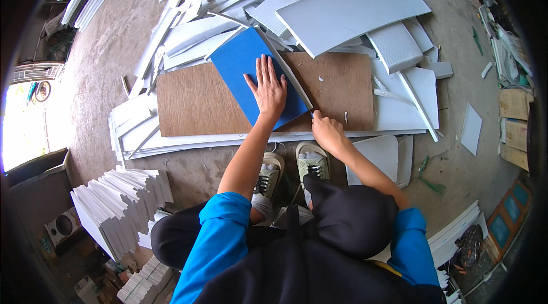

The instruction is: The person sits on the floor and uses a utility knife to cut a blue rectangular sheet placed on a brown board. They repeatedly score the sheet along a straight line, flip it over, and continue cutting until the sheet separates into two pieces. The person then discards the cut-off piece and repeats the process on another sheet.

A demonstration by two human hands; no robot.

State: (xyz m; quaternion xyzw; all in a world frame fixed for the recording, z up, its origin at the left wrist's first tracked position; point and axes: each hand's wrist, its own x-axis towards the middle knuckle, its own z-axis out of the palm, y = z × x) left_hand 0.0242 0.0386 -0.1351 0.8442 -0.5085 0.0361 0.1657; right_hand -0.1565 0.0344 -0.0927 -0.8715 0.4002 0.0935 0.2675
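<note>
My left hand [268, 90] lies flat, fingers stretched, on a blue rectangular panel [242, 67]. This panel sits slanted across a brown wooden board [191, 98], and a narrow white strip [292, 78] runs along its right edge. At the panel's lower right corner, my right hand [327, 130] is closed round something small. Its fingers hide most of that thing; only a small dark and bluish bit shows at the panel edge. Small white scraps lie on the wooden board right of the panel.
A heap of white foam-like boards and offcuts [354, 15] lies beyond the wooden board. White sheets [405, 90] stick out from under it. A row of white panels [117, 204] stands at lower left. My shoes [312, 161] are just below the board. Cardboard boxes [515, 133] are stacked at right.
</note>
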